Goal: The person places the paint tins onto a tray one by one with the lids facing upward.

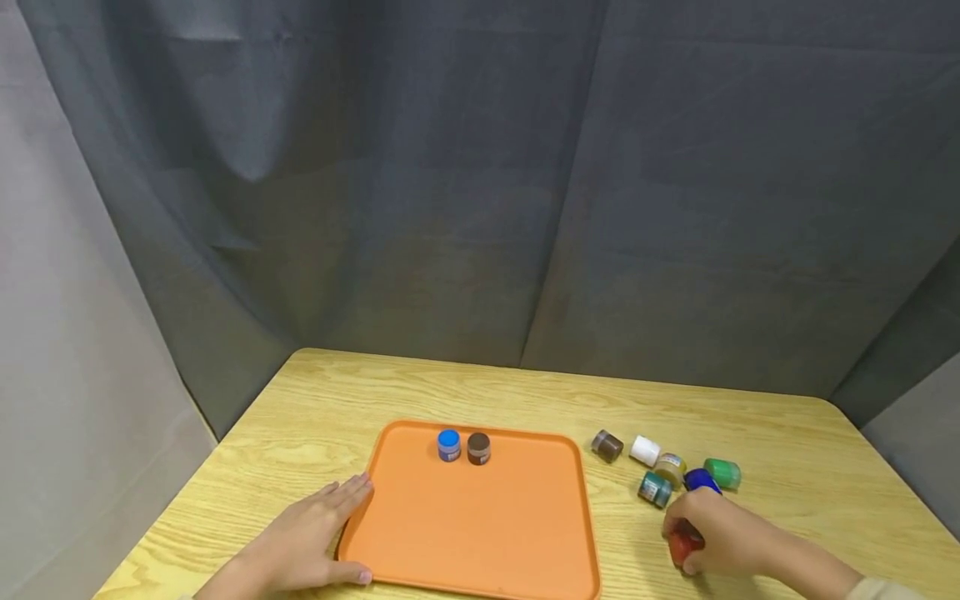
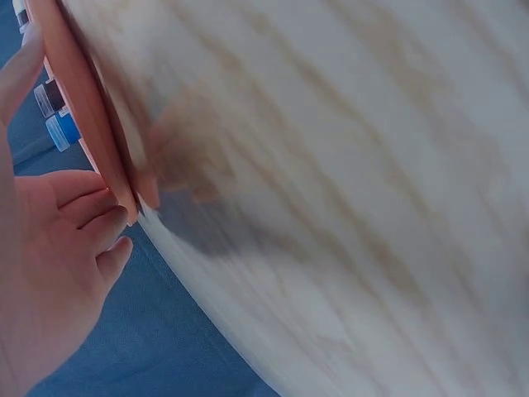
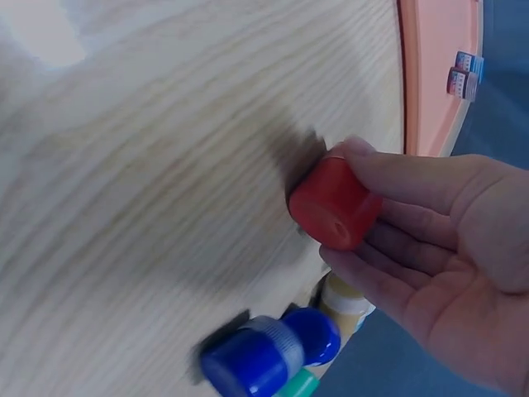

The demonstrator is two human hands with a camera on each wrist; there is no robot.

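My right hand [image 1: 720, 533] pinches a small red paint jar [image 3: 335, 203] between thumb and fingers, low over the table at the right. Just beyond it lie a dark blue jar [image 1: 702, 480], a teal jar [image 1: 655, 489] and a green jar [image 1: 722, 472]. My left hand [image 1: 303, 537] rests along the left rim of an orange tray [image 1: 480, 525], thumb spread toward the near corner. Inside the tray, by its far rim, stand a bright blue-lidded jar [image 1: 448, 446] and a brown-lidded jar [image 1: 478, 448], side by side and upright.
A yellowish jar [image 1: 670, 469], a white jar [image 1: 645, 450] and a dark brown jar [image 1: 607, 446] lie right of the tray on the wooden table [image 1: 345, 383]. Grey cloth [image 1: 450, 208] hangs behind the table's far edge.
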